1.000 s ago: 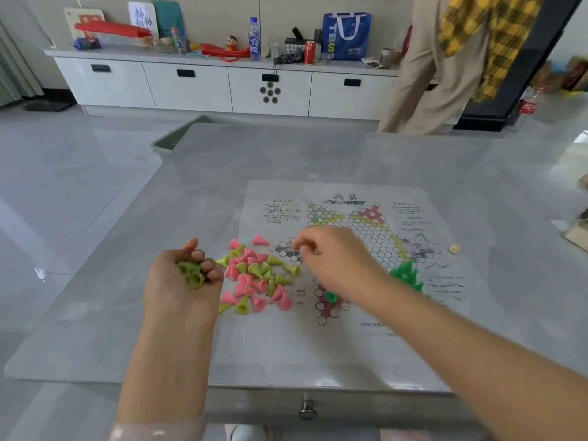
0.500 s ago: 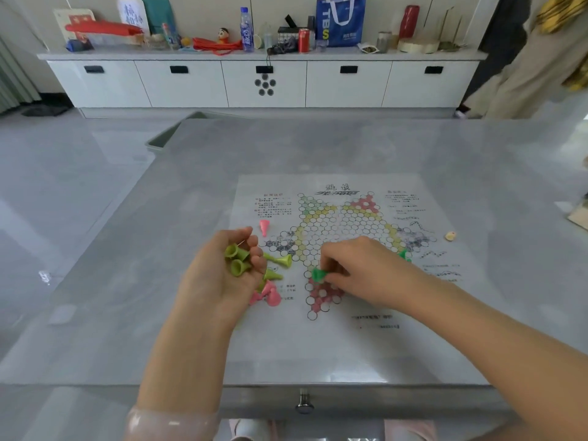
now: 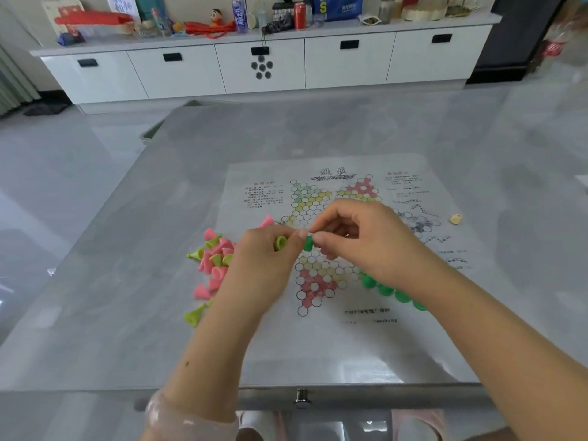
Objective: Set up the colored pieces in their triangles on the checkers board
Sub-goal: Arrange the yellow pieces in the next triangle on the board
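Two hands meet at the centre of the frame over a printed checkers board point(image 3: 321, 338) lying flat on a grey bench point(image 3: 111, 313). The right hand point(image 3: 359, 240) pinches a dark green piece point(image 3: 308, 243) between thumb and fingertips, just above the middle of the star. The left hand point(image 3: 264, 259), touching it fingertip to fingertip, is curled round a lime piece point(image 3: 280, 242); whether it holds more cannot be told.

The set-up looks to be at an early stage. Below the right wrist, right of centre, a row of dark green pieces point(image 3: 386, 289) runs along the lower-right triangle, partly hidden by the forearm, so their exact holes cannot be read. That appears to be the only triangle being filled. The red triangle point(image 3: 313, 286) at the lower middle of the board shows bare circles, and so do the pale green triangle point(image 3: 300, 194) and the red one point(image 3: 361, 187) at its top edge. The triangles on the board's left and right sides are partly covered by the hands.

Most of the work seems left. A loose heap of pink and lime pieces point(image 3: 214, 259) lies on the bench left of centre, just beside the board's left edge, many of them tipped on their sides. One lime piece point(image 3: 194, 315) lies apart at the lower left of the heap, and a pink one point(image 3: 266, 221) rests on the board's left margin. None of these is in its triangle.

A small pale object point(image 3: 456, 219) sits at the board's right edge.
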`<act>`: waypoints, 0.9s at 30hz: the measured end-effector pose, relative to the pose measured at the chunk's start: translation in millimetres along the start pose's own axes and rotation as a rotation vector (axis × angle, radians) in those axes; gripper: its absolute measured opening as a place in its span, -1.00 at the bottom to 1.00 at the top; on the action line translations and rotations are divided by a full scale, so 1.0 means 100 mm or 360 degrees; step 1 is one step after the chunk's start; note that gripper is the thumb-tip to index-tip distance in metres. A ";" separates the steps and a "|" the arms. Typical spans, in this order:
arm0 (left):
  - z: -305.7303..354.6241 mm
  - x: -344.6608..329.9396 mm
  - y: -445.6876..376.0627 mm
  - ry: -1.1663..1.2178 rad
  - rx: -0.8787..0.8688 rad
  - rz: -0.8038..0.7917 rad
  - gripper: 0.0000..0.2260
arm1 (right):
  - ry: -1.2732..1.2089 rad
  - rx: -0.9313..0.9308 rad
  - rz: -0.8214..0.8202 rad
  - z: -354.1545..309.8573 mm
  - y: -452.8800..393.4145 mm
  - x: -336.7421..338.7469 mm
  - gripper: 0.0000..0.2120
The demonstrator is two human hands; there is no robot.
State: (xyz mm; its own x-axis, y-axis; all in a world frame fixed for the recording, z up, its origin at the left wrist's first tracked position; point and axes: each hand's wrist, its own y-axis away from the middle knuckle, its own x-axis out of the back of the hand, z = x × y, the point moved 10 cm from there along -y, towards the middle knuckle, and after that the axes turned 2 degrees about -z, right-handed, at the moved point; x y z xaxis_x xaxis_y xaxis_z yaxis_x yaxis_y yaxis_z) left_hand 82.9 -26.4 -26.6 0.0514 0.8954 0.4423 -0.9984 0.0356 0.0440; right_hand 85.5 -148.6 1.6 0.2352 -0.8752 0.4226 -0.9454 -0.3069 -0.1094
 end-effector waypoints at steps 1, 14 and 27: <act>0.01 -0.02 0.00 0.0066 0.0007 -0.0012 -0.69 | -0.0116 -0.0015 -0.0012 0.01 0.00 0.01 -0.87; 0.13 -0.05 0.08 0.0110 0.0067 0.0036 -0.81 | 0.0224 -0.0034 -0.0032 0.07 0.07 0.30 -0.93; -0.10 0.23 0.07 0.0298 0.0191 0.0292 -0.79 | 0.0964 -0.0157 -0.0234 0.34 0.19 0.20 -0.94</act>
State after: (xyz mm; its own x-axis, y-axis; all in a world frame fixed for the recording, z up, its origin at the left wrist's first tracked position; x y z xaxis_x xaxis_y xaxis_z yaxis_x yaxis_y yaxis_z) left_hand 76.3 -0.8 -25.0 -0.1463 0.9488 0.2801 -0.9801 -0.1774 0.0890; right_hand 79.6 -184.9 -23.1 0.2221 -0.4508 0.8645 -0.9362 -0.3464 0.0599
